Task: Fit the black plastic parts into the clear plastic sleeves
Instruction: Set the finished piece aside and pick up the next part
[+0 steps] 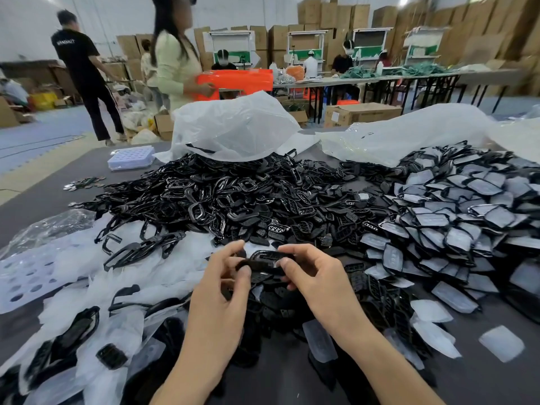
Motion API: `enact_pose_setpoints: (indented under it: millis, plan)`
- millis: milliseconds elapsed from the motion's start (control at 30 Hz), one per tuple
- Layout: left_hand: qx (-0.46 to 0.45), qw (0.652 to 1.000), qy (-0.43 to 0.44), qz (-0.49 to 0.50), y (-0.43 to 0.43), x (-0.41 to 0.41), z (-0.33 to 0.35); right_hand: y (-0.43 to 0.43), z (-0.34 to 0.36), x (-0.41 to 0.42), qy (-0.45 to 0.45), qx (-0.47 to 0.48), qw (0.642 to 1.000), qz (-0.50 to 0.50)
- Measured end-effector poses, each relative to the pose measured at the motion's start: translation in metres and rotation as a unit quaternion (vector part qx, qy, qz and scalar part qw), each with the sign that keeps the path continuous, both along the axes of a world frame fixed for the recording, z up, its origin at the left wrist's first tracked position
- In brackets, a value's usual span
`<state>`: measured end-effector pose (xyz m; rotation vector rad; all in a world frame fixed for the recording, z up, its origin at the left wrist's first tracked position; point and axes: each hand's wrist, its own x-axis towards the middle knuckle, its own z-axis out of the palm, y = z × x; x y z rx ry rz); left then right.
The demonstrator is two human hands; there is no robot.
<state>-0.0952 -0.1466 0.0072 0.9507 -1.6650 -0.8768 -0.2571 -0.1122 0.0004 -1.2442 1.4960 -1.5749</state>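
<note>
a: going left to right with the black part as my landmark. what's left of it?

b: down and left lie the clear plastic sleeves, a loose white drift on the table, some with black frames on top. just left of the part is my left hand: thumb and forefinger pinched on its left end, the other fingers curled under.

a: and the part itself?

b: held up between both hands, above the near edge of the heap of black parts, which spreads out behind it. whether a sleeve is already round it i can't tell; there's a pale glint underneath, nothing clearer.

a: right of it?

b: my right hand, thumb and fingertips pressed on the right end, so it's gripped at both ends. well to the right sits the pile of sleeved parts.

a: how will it handle?

b: my guess is light and stiff, a thin moulded shell with a glossy face, likely slippery. i'd keep holding it by the rim at the ends, not the grille openings. the sleeves look soft and floppy, so i'd take one by its open edge and spread the mouth before sliding the part in.
</note>
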Motion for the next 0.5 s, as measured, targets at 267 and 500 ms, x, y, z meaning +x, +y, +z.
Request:
enact_pose_setpoints:
  millis: [267, 500]
  plan:
    - [-0.002, 1.0, 0.013, 0.002, -0.0045, -0.0003, -0.0025, 0.0053, 0.0046, 0.0034, 0.017, -0.003, 0.999, 0.05]
    - [0.093, 0.993, 0.046, -0.055, -0.0068, 0.004, -0.001, 0.0068, 0.0059, 0.0048, 0.021, -0.014, 0.998, 0.058]
